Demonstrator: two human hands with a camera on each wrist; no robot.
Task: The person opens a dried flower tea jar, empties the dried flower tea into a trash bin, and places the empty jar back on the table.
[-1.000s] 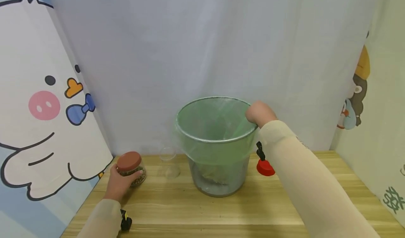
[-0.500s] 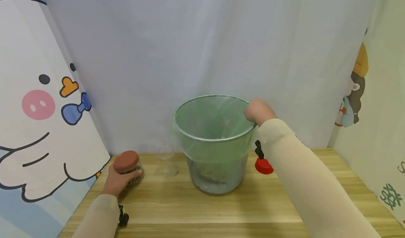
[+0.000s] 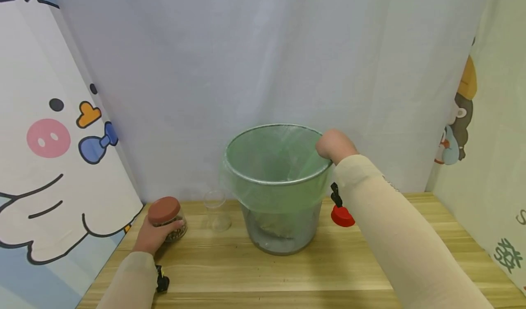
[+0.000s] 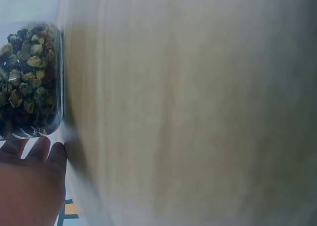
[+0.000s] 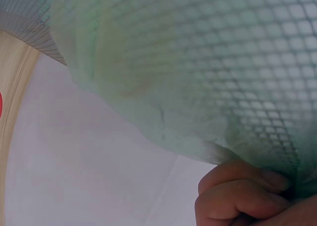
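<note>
At the left of the head view, my left hand (image 3: 154,233) grips a clear jar (image 3: 176,231) with a reddish-brown lid (image 3: 164,210), its thumb along the near side. The left wrist view shows dried flower buds (image 4: 29,72) filling that jar. My right hand (image 3: 337,145) holds the right side of the rim of a mesh trash can (image 3: 283,236). A pale green trash bag (image 3: 275,197) lines the can and is folded over its rim. In the right wrist view, curled fingers (image 5: 233,186) press at the bag's edge against the mesh; the fingertips are partly hidden.
A clear glass cup (image 3: 217,211) stands between the jar and the can. To the can's right lies a red object with a black top (image 3: 342,215), partly behind my right sleeve. Behind the wooden table (image 3: 255,277) hangs a pale curtain (image 3: 263,62), with printed cloths at both sides.
The head view has shifted slightly. Both hands keep their holds on the jar and the trash can's rim, and nothing else visibly moves.
</note>
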